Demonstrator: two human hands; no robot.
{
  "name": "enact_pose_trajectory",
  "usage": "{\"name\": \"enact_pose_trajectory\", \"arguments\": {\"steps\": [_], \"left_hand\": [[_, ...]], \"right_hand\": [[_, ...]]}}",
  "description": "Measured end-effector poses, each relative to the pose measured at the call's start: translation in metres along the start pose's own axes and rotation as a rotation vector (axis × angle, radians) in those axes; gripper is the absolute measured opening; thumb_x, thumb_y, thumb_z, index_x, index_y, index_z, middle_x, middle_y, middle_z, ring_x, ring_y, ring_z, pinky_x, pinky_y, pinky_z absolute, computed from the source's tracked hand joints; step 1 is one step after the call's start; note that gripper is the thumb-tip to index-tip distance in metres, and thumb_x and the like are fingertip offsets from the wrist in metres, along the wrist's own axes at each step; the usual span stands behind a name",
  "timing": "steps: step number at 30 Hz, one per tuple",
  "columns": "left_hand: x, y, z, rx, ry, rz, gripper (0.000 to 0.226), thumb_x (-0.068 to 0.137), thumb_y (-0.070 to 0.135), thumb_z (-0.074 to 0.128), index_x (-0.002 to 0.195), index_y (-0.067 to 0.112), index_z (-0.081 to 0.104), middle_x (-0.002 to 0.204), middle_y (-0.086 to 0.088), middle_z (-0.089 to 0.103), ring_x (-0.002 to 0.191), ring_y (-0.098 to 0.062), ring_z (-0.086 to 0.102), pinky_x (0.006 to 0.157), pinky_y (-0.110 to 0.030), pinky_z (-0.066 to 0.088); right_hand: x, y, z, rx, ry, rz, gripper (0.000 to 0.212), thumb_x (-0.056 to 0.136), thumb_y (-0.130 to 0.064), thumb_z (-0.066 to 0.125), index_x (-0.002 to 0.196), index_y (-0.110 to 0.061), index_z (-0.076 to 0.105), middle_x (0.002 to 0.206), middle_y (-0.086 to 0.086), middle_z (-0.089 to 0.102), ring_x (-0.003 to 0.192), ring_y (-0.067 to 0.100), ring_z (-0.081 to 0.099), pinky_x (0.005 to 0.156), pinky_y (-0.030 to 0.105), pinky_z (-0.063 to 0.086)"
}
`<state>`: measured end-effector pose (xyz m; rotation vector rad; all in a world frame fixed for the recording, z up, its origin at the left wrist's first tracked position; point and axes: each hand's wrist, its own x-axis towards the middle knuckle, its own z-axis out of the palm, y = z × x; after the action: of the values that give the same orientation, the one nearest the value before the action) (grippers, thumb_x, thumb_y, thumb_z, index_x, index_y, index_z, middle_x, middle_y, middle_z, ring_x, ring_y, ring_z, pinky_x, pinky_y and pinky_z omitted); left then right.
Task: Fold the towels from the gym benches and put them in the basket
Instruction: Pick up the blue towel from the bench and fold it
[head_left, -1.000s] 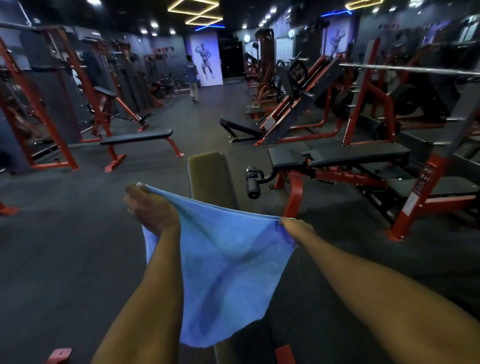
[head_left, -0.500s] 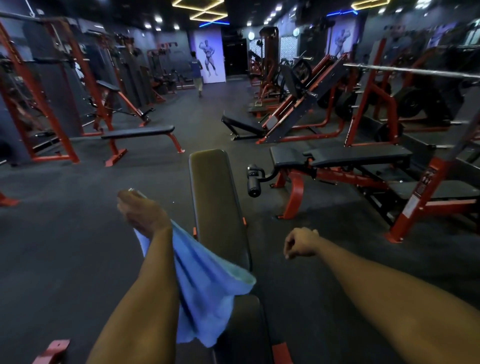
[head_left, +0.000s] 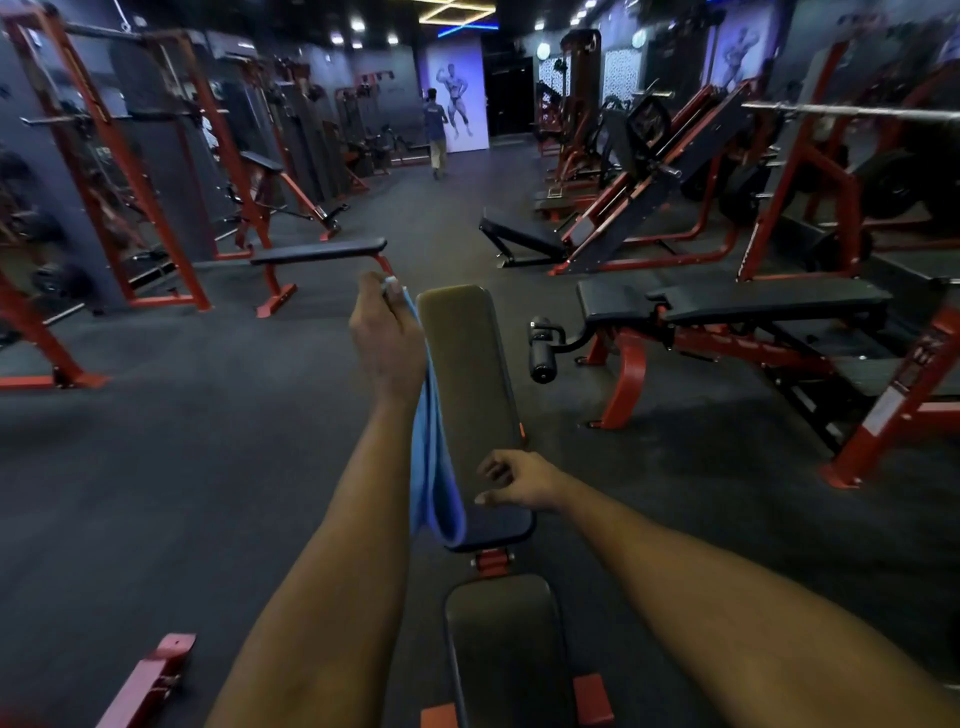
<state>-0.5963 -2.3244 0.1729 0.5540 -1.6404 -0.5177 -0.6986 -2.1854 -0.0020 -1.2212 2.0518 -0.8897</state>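
My left hand pinches the towel by its top corners so it hangs doubled over the worktop; my right hand, fingers loosely spread and empty, reaches for the hanging fold.

The left hand is raised above the far end of the padded table, pinching the top of a blue towel that hangs doubled down the table's left edge. The right hand, fingers loosely curled and holding nothing, hovers over the table's near end, just right of the towel's bottom fold.
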Motion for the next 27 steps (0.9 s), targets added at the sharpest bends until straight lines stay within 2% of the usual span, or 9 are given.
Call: {"name": "enact_pose_trajectory", "arguments": {"steps": [4, 6, 9, 11, 13, 16, 21, 24, 27], "left_hand": [[0.017, 0.007, -0.008, -0.010, 0.167, -0.006, 0.022, 0.102, 0.014, 0.039, 0.092, 0.001, 0.053, 0.073, -0.003, 0.051, 0.064, -0.015, 0.044, 0.059, -0.025, 0.028], [0.020, 0.004, -0.012, 0.009, 0.260, -0.035, 0.023, 0.101, 0.012, 0.039, 0.094, -0.003, 0.055, 0.074, -0.005, 0.051, 0.064, -0.015, 0.042, 0.060, -0.022, 0.025], [0.022, -0.007, -0.017, 0.021, 0.359, -0.064, 0.024, 0.101, 0.010, 0.037, 0.093, -0.006, 0.054, 0.073, -0.013, 0.055, 0.064, -0.019, 0.044, 0.061, -0.023, 0.024], [0.022, -0.015, -0.018, 0.033, 0.413, -0.087, 0.025, 0.100, 0.011, 0.037, 0.093, -0.005, 0.054, 0.076, -0.017, 0.059, 0.065, -0.024, 0.049, 0.062, -0.025, 0.026], [0.021, -0.022, -0.016, 0.057, 0.443, -0.113, 0.025, 0.100, 0.013, 0.036, 0.095, -0.004, 0.054, 0.079, -0.019, 0.060, 0.069, -0.030, 0.052, 0.063, -0.027, 0.027], [0.015, -0.042, -0.019, 0.141, 0.412, -0.205, 0.027, 0.100, 0.018, 0.034, 0.102, -0.001, 0.054, 0.091, -0.021, 0.062, 0.080, -0.037, 0.056, 0.066, -0.035, 0.032], [-0.022, -0.082, -0.017, 0.292, 0.241, -0.398, 0.027, 0.101, 0.022, 0.032, 0.105, 0.003, 0.050, 0.103, -0.022, 0.060, 0.092, -0.041, 0.056, 0.071, -0.041, 0.036], [-0.044, -0.099, -0.015, 0.260, 0.206, -0.407, 0.027, 0.100, 0.018, 0.031, 0.101, -0.001, 0.050, 0.101, -0.024, 0.058, 0.092, -0.040, 0.054, 0.077, -0.044, 0.038], [-0.052, -0.107, -0.015, 0.255, 0.195, -0.417, 0.028, 0.099, 0.020, 0.030, 0.099, 0.000, 0.049, 0.099, -0.024, 0.057, 0.091, -0.040, 0.054, 0.076, -0.045, 0.038]], "right_hand": [[0.002, 0.016, 0.009, -0.077, 0.042, 0.109, 0.070, 0.076, -0.030, 0.083, 0.135, -0.014, 0.050, 0.127, 0.007, 0.061, 0.114, 0.022, 0.059, 0.089, 0.024, 0.045], [-0.002, 0.029, 0.009, -0.158, 0.169, 0.189, 0.053, 0.077, -0.029, 0.079, 0.123, -0.017, 0.054, 0.122, 0.012, 0.065, 0.113, 0.029, 0.062, 0.089, 0.034, 0.050], [-0.010, 0.039, 0.002, -0.276, 0.317, 0.364, 0.018, 0.080, -0.025, 0.066, 0.095, -0.025, 0.056, 0.111, 0.007, 0.067, 0.107, 0.029, 0.064, 0.091, 0.041, 0.051], [-0.013, 0.039, -0.006, -0.288, 0.330, 0.456, 0.012, 0.080, -0.020, 0.062, 0.090, -0.026, 0.060, 0.113, 0.007, 0.067, 0.108, 0.029, 0.064, 0.093, 0.041, 0.050], [-0.014, 0.041, -0.016, -0.286, 0.378, 0.519, 0.016, 0.083, -0.017, 0.060, 0.096, -0.024, 0.065, 0.117, 0.011, 0.066, 0.111, 0.032, 0.063, 0.095, 0.042, 0.051], [-0.019, 0.049, -0.040, -0.248, 0.582, 0.615, 0.026, 0.088, -0.013, 0.058, 0.113, -0.013, 0.065, 0.121, 0.017, 0.065, 0.114, 0.036, 0.062, 0.095, 0.042, 0.051], [-0.033, 0.055, -0.089, -0.069, 0.974, 0.757, 0.027, 0.089, -0.008, 0.055, 0.112, -0.007, 0.068, 0.118, 0.019, 0.065, 0.114, 0.039, 0.060, 0.096, 0.046, 0.047], [-0.036, 0.050, -0.103, 0.114, 1.146, 0.728, 0.031, 0.086, -0.006, 0.056, 0.116, -0.006, 0.059, 0.124, 0.020, 0.061, 0.119, 0.040, 0.055, 0.102, 0.052, 0.034], [-0.041, 0.048, -0.111, 0.225, 1.252, 0.692, 0.024, 0.093, -0.012, 0.051, 0.117, -0.007, 0.051, 0.119, 0.024, 0.064, 0.113, 0.042, 0.059, 0.102, 0.048, 0.034]]}}
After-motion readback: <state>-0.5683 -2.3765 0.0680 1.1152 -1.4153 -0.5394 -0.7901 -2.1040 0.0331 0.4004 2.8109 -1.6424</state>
